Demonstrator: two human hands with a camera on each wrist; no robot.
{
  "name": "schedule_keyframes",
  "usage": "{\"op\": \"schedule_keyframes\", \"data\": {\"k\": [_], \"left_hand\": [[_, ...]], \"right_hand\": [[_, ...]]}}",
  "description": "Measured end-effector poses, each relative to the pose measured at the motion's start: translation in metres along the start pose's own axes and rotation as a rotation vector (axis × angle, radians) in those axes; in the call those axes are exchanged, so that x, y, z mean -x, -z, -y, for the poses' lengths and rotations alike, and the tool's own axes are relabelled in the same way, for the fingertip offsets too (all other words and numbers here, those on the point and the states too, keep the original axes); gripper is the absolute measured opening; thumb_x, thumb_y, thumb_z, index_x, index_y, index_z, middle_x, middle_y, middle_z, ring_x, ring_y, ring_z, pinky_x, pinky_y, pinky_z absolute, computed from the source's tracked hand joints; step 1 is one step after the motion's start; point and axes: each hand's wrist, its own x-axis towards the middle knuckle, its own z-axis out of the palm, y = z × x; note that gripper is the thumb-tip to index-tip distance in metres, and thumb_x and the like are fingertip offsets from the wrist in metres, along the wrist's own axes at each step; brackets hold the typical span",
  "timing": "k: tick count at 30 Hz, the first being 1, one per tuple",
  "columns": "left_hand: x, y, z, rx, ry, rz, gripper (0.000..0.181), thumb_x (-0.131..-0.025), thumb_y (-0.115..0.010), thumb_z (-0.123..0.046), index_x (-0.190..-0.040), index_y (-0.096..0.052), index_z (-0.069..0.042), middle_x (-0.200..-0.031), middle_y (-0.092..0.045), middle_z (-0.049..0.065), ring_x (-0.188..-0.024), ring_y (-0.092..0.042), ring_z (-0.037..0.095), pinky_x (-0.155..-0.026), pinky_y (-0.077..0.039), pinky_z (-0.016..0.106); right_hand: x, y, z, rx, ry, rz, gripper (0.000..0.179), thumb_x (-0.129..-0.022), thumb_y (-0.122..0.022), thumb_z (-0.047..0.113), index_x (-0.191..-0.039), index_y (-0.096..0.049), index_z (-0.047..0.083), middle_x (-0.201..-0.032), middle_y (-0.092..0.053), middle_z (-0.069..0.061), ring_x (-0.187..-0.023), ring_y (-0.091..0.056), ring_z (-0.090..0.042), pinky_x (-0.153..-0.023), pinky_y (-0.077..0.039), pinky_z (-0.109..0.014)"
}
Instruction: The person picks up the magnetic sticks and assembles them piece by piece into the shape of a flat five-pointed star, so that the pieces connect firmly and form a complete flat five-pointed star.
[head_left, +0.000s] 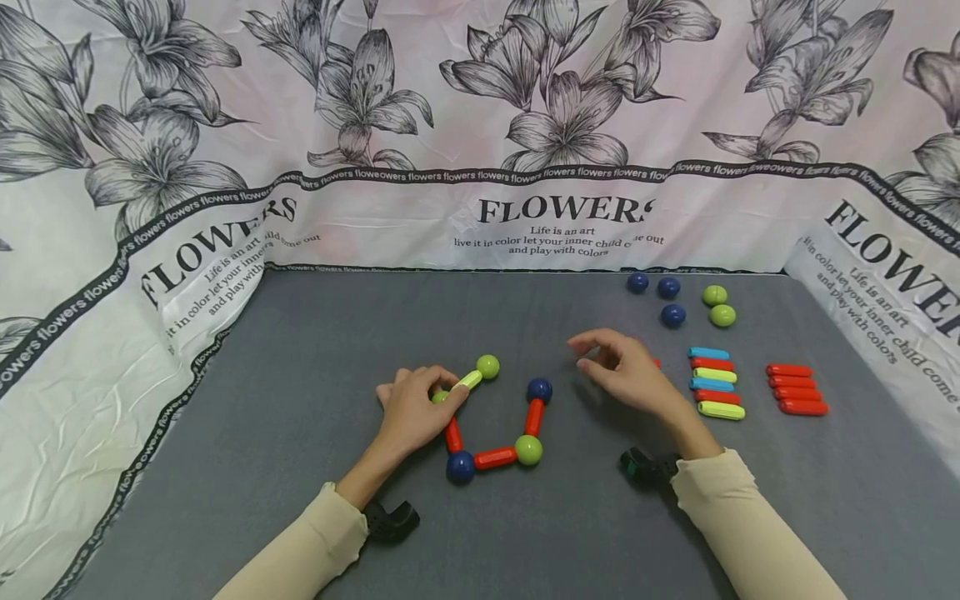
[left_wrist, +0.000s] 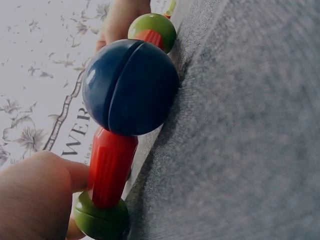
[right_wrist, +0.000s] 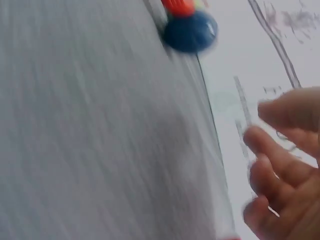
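A chain of magnetic balls and rods lies on the grey table. My left hand (head_left: 420, 404) holds it at its left corner, fingers and thumb around a green ball (left_wrist: 101, 220) where a red rod (left_wrist: 111, 170) joins. From that ball a yellow rod (head_left: 469, 380) leads to another green ball (head_left: 487, 367). The chain runs on through a blue ball (head_left: 461, 467), a red rod (head_left: 495, 458), a green ball (head_left: 528, 450) and an upright-running red rod (head_left: 534, 417) to a blue end ball (head_left: 539, 390). My right hand (head_left: 622, 367) hovers right of the chain, fingers loosely bent, holding nothing.
Loose blue balls (head_left: 672, 315) and green balls (head_left: 722, 315) sit at the back right. Nearer lies a column of blue, red and yellow rods (head_left: 716, 374), with several red rods (head_left: 793, 382) to its right. A flower-printed cloth (head_left: 390, 225) borders the table behind.
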Motion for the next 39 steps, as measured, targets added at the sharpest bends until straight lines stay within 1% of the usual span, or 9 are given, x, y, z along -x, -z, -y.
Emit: {"op": "schedule_keyframes", "data": {"k": [3, 5, 8, 12, 15, 19, 24, 33, 39], "left_hand": [[0.000, 0.001, -0.001, -0.013, 0.002, 0.003, 0.022, -0.089, -0.074, -0.044, -0.097, -0.076, -0.024, -0.077, -0.059, -0.005, -0.081, -0.044, 0.019, -0.083, -0.021, 0.047], [0.000, 0.001, -0.001, -0.020, 0.004, 0.005, 0.022, -0.088, -0.075, -0.043, -0.097, -0.076, -0.023, -0.078, -0.060, -0.004, -0.081, -0.044, 0.020, -0.084, -0.022, 0.047], [0.000, 0.001, -0.002, -0.027, 0.006, 0.005, 0.021, -0.088, -0.075, -0.042, -0.097, -0.076, -0.023, -0.079, -0.061, -0.004, -0.082, -0.045, 0.020, -0.084, -0.022, 0.048], [0.000, 0.001, -0.002, -0.026, 0.005, 0.003, 0.021, -0.089, -0.074, -0.041, -0.097, -0.077, -0.022, -0.079, -0.063, -0.004, -0.081, -0.045, 0.020, -0.084, -0.022, 0.048], [0.000, 0.000, -0.002, -0.029, 0.006, 0.002, 0.021, -0.090, -0.074, -0.041, -0.098, -0.077, -0.022, -0.079, -0.063, -0.003, -0.080, -0.045, 0.020, -0.083, -0.022, 0.047], [0.000, 0.000, -0.002, -0.035, 0.011, 0.000, 0.021, -0.090, -0.074, -0.041, -0.098, -0.077, -0.021, -0.080, -0.063, -0.003, -0.080, -0.045, 0.020, -0.084, -0.022, 0.047], [0.000, 0.000, -0.003, -0.040, 0.015, 0.002, 0.021, -0.091, -0.073, -0.040, -0.098, -0.077, -0.021, -0.081, -0.064, -0.003, -0.081, -0.045, 0.020, -0.084, -0.022, 0.048], [0.000, 0.002, -0.002, -0.037, 0.017, 0.008, 0.021, -0.091, -0.073, -0.040, -0.099, -0.077, -0.021, -0.079, -0.063, -0.003, -0.080, -0.045, 0.020, -0.083, -0.022, 0.048], [0.000, 0.000, -0.002, -0.040, 0.015, 0.011, 0.021, -0.090, -0.074, -0.041, -0.099, -0.077, -0.022, -0.079, -0.063, -0.004, -0.081, -0.045, 0.019, -0.084, -0.022, 0.047]], "right_hand": [[0.003, 0.013, -0.008, 0.159, -0.030, -0.122, 0.022, -0.093, -0.070, 0.004, -0.115, -0.073, 0.006, -0.103, -0.069, -0.012, -0.079, -0.055, -0.017, -0.070, -0.045, -0.029], [0.006, 0.022, -0.013, 0.246, -0.063, -0.135, 0.022, -0.091, -0.071, 0.006, -0.113, -0.073, 0.004, -0.102, -0.067, -0.014, -0.086, -0.054, -0.024, -0.075, -0.043, -0.035], [0.011, 0.033, -0.019, 0.327, -0.114, -0.092, 0.027, -0.090, -0.072, 0.009, -0.116, -0.072, 0.002, -0.105, -0.064, -0.020, -0.096, -0.050, -0.033, -0.079, -0.037, -0.042], [0.015, 0.042, -0.025, 0.364, -0.166, -0.016, 0.033, -0.089, -0.073, 0.014, -0.119, -0.070, -0.001, -0.110, -0.064, -0.024, -0.100, -0.048, -0.038, -0.080, -0.034, -0.046], [0.015, 0.046, -0.028, 0.370, -0.180, 0.027, 0.032, -0.090, -0.075, 0.017, -0.116, -0.070, -0.001, -0.107, -0.067, -0.021, -0.097, -0.054, -0.036, -0.081, -0.039, -0.045], [0.015, 0.048, -0.030, 0.363, -0.202, 0.043, 0.023, -0.090, -0.076, 0.019, -0.106, -0.073, 0.002, -0.092, -0.069, -0.012, -0.081, -0.057, -0.023, -0.073, -0.043, -0.038], [0.011, 0.037, -0.026, 0.275, -0.202, -0.008, 0.023, -0.092, -0.076, 0.023, -0.104, -0.073, 0.003, -0.087, -0.070, -0.008, -0.073, -0.056, -0.014, -0.066, -0.044, -0.030], [-0.012, -0.009, -0.001, -0.081, -0.198, -0.016, 0.026, -0.100, -0.067, 0.024, -0.115, -0.070, 0.004, -0.082, -0.070, -0.012, -0.061, -0.054, -0.008, -0.056, -0.044, -0.026], [-0.029, -0.032, 0.012, -0.215, -0.284, 0.007, 0.030, -0.099, -0.069, 0.027, -0.117, -0.069, 0.003, -0.079, -0.067, -0.005, -0.056, -0.051, -0.009, -0.053, -0.043, -0.026]]}}
